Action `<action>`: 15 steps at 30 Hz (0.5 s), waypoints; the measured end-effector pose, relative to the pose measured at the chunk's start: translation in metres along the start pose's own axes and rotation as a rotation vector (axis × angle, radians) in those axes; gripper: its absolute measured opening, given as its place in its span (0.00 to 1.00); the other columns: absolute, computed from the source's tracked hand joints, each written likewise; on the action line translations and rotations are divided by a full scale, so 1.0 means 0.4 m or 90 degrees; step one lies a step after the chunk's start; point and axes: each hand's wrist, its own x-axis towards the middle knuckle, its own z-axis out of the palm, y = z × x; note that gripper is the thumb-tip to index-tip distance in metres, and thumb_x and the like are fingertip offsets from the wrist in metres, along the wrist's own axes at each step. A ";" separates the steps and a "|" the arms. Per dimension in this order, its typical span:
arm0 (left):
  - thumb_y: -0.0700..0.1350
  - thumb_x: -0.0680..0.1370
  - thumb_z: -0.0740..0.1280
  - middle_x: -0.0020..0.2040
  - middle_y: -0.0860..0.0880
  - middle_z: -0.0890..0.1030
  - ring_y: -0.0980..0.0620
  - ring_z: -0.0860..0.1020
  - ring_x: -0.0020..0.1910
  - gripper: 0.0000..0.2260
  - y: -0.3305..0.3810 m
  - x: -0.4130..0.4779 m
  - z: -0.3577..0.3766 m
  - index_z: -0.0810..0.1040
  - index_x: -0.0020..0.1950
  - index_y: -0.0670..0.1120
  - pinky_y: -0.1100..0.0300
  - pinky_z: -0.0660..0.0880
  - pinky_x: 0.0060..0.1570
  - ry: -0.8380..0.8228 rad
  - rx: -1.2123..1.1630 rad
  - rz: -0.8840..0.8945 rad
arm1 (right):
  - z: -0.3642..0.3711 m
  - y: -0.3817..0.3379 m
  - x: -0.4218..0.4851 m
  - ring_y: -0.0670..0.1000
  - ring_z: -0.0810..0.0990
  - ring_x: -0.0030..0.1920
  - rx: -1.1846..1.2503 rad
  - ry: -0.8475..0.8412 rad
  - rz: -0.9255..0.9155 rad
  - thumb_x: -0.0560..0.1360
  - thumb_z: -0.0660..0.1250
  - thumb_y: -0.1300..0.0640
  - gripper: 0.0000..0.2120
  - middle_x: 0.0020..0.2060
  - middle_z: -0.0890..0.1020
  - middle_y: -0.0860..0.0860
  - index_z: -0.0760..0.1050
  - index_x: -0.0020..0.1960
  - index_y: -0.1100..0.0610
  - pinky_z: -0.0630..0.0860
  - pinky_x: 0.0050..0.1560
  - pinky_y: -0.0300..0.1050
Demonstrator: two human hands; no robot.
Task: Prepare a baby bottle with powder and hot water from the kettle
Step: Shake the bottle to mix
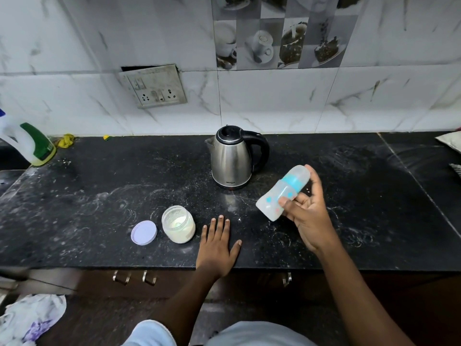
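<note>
One baby bottle (283, 193) tilts in the curled grip of the right hand (308, 221) — left hand (218, 248) flat.

Black counter (99, 186) flecked white across mid-frame. Centre: silver kettle (233, 163), black handle. Right: frosted bottle (283, 193), turquoise band, blue and pink spots. Lower left: lilac lid (144, 232), jar (178, 224) of cream-white powder.

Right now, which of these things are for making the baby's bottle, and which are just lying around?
For the job: baby bottle, held tilted in the right hand; kettle; open powder jar, its lid beside it.
Just lying about: spray bottle at far left; yellow cloth by the wall; crumpled cloth below the counter.
</note>
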 end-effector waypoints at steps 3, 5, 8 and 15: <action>0.66 0.85 0.46 0.87 0.48 0.42 0.47 0.39 0.86 0.36 -0.002 -0.001 0.000 0.44 0.87 0.48 0.46 0.37 0.83 0.000 0.000 -0.001 | 0.007 0.002 -0.004 0.60 0.85 0.61 -0.058 -0.123 0.031 0.69 0.81 0.68 0.50 0.62 0.84 0.61 0.63 0.78 0.35 0.83 0.57 0.54; 0.66 0.85 0.46 0.88 0.48 0.42 0.47 0.39 0.86 0.36 -0.001 0.000 -0.001 0.44 0.87 0.48 0.46 0.37 0.83 0.001 0.000 -0.003 | 0.014 0.004 -0.005 0.60 0.85 0.62 -0.042 -0.087 0.025 0.69 0.80 0.69 0.50 0.62 0.85 0.61 0.63 0.79 0.36 0.83 0.57 0.55; 0.66 0.85 0.46 0.87 0.48 0.42 0.47 0.38 0.86 0.35 0.000 -0.001 0.000 0.44 0.87 0.48 0.46 0.37 0.83 0.000 -0.006 -0.001 | 0.005 0.000 0.003 0.57 0.85 0.63 -0.004 0.008 0.000 0.69 0.78 0.66 0.48 0.62 0.85 0.59 0.63 0.78 0.34 0.84 0.57 0.56; 0.66 0.85 0.46 0.87 0.48 0.41 0.47 0.38 0.86 0.36 -0.001 0.001 -0.001 0.44 0.87 0.49 0.46 0.37 0.84 -0.001 -0.009 -0.003 | -0.003 -0.007 0.005 0.58 0.85 0.62 -0.010 0.045 0.001 0.73 0.76 0.68 0.45 0.60 0.86 0.57 0.63 0.78 0.34 0.84 0.55 0.56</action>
